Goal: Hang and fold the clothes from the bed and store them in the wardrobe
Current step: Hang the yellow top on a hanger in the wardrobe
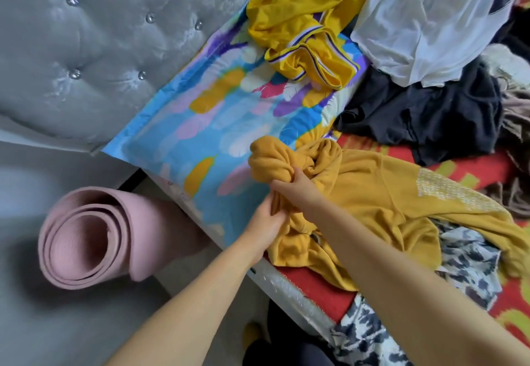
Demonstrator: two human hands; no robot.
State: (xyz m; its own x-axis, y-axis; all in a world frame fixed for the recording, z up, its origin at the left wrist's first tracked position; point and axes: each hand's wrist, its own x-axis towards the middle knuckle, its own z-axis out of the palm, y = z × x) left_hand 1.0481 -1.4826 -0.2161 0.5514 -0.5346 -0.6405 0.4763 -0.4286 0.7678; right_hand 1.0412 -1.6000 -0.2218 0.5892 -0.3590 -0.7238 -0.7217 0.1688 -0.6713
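At the bed's edge, both hands, left hand (pixel 265 223) and right hand (pixel 298 183), grip the mustard sweater (pixel 372 193) beside a pillow (pixel 212 124).

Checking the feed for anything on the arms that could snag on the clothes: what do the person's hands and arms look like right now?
Both arms are bare from as far up as the frame shows down to the hands, with no sleeves in view. The left hand and right hand show no gloves, and no watch, bracelet or ring is visible on the sides facing the camera.
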